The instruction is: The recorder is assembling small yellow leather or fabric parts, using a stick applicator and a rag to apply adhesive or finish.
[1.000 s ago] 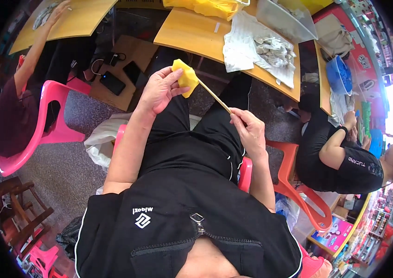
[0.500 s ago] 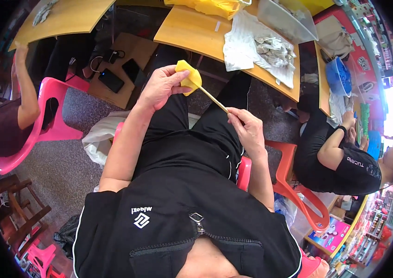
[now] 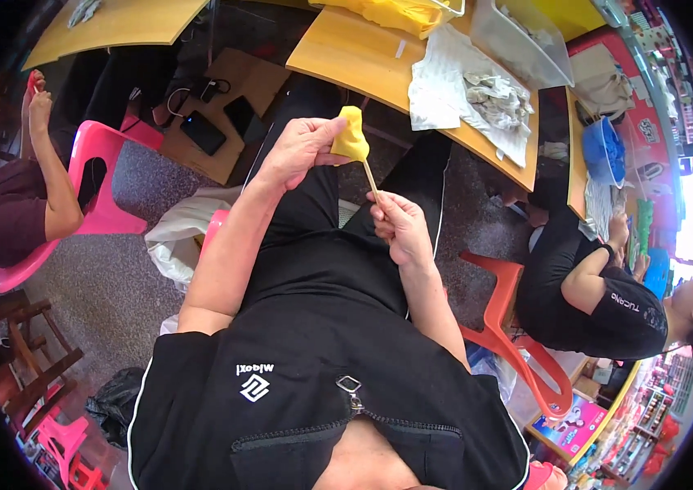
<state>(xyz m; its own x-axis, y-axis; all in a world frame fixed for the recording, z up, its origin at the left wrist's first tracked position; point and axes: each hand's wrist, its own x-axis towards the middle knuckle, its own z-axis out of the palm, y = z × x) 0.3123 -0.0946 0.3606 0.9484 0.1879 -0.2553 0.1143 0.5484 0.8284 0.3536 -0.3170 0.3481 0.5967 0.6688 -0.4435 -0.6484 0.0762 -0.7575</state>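
Note:
Over my lap, my left hand [image 3: 302, 151] pinches a small soft yellow piece [image 3: 351, 140], which looks like cloth, between thumb and fingers. From its lower end a thin, light wooden stick [image 3: 369, 176] comes out. The stick's other end lies in the closed fingers of my right hand [image 3: 402, 224], lower and to the right. Whether the stick's hidden tip goes inside the yellow piece or only presses against it, I cannot tell.
Ahead stands a wooden table [image 3: 338, 53] with a white cloth [image 3: 436, 90], crumpled greyish pieces [image 3: 497, 100], a clear bin [image 3: 522, 41] and yellow material [image 3: 391, 15]. One person [image 3: 595, 286] sits right, another [image 3: 16, 208] left on a pink chair [image 3: 102, 196]. An orange chair [image 3: 500, 306] is beside me.
The yellow piece has turned more upright and shifted slightly right. My right hand has moved left along with the stick, which now stands steeper and shows less of its length.

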